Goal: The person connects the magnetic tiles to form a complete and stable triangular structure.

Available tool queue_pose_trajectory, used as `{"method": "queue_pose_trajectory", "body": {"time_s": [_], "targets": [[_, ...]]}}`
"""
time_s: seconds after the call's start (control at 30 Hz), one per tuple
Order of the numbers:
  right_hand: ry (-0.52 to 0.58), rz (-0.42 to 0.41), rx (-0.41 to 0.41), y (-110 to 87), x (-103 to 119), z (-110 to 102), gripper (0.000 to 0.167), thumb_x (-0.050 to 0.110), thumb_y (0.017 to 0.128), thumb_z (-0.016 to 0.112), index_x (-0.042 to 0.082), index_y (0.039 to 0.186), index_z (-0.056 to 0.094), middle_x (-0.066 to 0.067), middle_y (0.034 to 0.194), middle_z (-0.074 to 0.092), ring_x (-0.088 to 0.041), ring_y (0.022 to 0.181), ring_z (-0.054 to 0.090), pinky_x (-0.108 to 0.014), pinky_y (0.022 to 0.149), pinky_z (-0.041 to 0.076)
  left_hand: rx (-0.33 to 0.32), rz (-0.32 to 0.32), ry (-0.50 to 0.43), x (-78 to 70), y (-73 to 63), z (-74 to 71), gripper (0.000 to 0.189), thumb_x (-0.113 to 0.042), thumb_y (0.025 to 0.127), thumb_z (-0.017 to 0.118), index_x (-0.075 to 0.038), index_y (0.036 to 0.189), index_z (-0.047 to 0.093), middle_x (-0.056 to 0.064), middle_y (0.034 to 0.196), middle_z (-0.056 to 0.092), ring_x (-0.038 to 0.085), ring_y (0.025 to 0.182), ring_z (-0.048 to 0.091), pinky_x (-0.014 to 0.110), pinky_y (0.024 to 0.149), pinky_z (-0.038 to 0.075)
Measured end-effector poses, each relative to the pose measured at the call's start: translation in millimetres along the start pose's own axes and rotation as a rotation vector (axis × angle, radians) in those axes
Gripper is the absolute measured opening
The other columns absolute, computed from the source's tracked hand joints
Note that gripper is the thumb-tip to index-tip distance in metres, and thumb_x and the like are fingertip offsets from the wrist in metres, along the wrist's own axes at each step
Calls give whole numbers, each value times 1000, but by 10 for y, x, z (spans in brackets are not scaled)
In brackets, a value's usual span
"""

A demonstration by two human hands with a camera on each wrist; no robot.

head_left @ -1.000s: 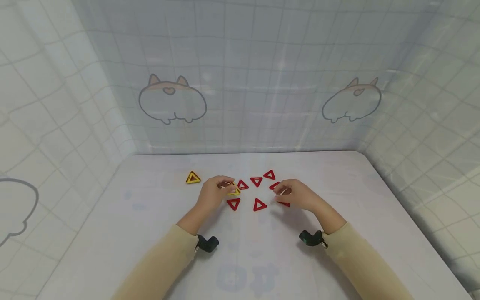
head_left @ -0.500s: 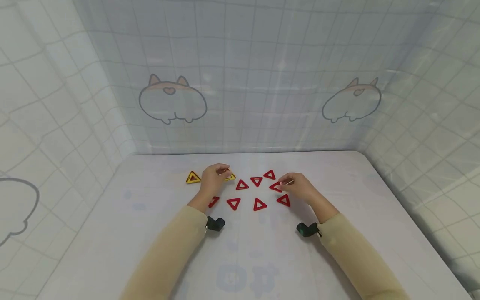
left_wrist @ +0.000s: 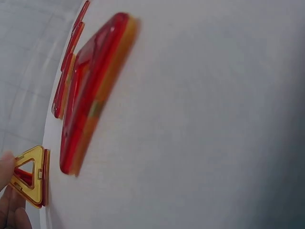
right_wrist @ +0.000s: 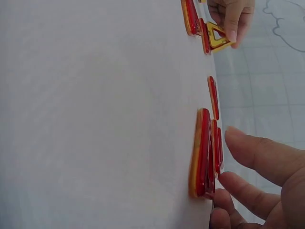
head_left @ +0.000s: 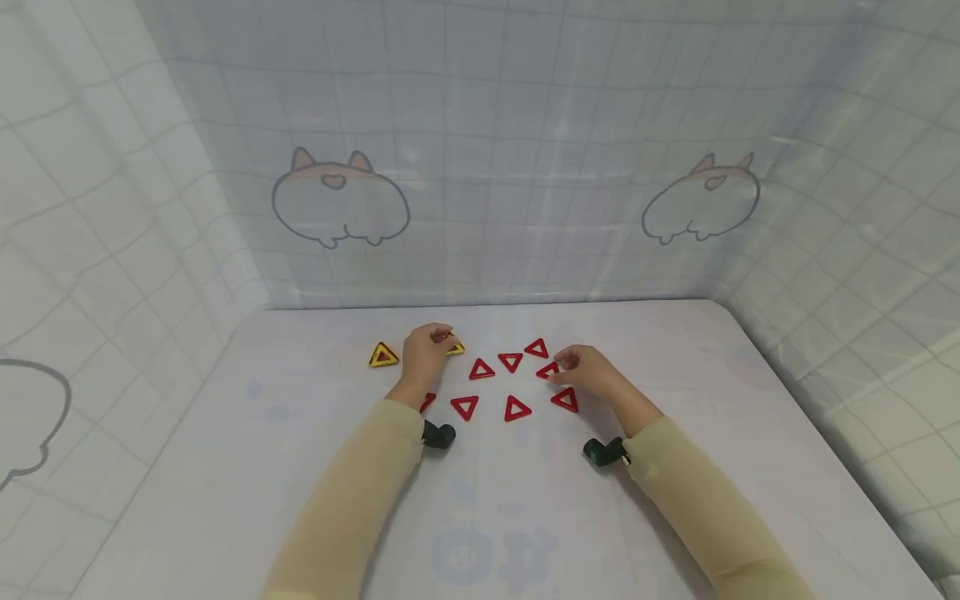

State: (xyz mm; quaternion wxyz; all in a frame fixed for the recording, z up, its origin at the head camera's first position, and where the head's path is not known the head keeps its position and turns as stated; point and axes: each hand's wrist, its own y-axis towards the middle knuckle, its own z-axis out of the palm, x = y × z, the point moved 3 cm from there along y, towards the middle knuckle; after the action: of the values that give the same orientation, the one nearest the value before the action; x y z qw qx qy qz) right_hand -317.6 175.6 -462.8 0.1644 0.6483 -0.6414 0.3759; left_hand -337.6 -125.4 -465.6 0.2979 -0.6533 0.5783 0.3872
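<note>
My left hand [head_left: 426,358] pinches a yellow triangular magnetic tile [left_wrist: 35,192] between thumb and fingers, at the far left of the group. That tile stands tilted up; in the right wrist view its lower edge meets a flat tile with a red top [right_wrist: 206,39]. On the other side, my right hand [head_left: 592,371] has its thumb and fingers spread at a red triangular tile [head_left: 546,375] lying on the table. A gap shows between thumb and index finger in the right wrist view. Another yellow triangular tile [head_left: 383,363] lies left of my left hand.
Several red triangles lie between the hands, among them a front one [head_left: 465,415], a middle one [head_left: 482,377] and a back one [head_left: 536,354]. My left forearm partly covers another red tile [head_left: 428,403]. A grid-patterned curtain [head_left: 480,208] rises behind the table [head_left: 300,467].
My left hand has moved back and left with the yellow tile. My right hand has shifted from the front right red tile to the one behind it.
</note>
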Motion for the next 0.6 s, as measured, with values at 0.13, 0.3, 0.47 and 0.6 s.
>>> {"method": "queue_pose_trajectory", "body": {"time_s": [0.13, 0.3, 0.47, 0.6], "targets": [[-19, 13, 11, 21, 13, 21, 51, 24, 85, 81, 6, 128, 60, -14, 119, 57, -29, 105, 53, -42, 90, 51, -6, -10, 7, 11, 17, 21, 31, -21, 94, 72, -9, 123, 69, 9, 115, 66, 25, 108, 59, 39, 92, 52], [-13, 25, 7, 56, 2, 37, 50, 22, 84, 83, 7, 126, 60, -13, 116, 57, -28, 103, 53, -40, 88, 50, -28, -10, 32, -21, -26, 7, 34, -22, 93, 73, -10, 125, 67, 10, 118, 63, 26, 111, 57, 39, 92, 52], [-11, 11, 9, 64, -5, 38, 48, 18, 83, 83, 5, 123, 60, -13, 115, 56, -27, 103, 52, -40, 87, 49, -20, 28, 92, -134, -142, -30, 24, -22, 91, 77, -10, 110, 70, 9, 107, 64, 26, 99, 59, 40, 84, 53], [-22, 13, 2, 62, -2, 41, 46, 16, 84, 82, 5, 122, 60, -12, 113, 56, -27, 101, 52, -39, 85, 49, 100, -28, 126, -184, -247, -6, 25, -23, 88, 79, -10, 107, 71, 8, 105, 67, 26, 98, 61, 39, 84, 53]]}}
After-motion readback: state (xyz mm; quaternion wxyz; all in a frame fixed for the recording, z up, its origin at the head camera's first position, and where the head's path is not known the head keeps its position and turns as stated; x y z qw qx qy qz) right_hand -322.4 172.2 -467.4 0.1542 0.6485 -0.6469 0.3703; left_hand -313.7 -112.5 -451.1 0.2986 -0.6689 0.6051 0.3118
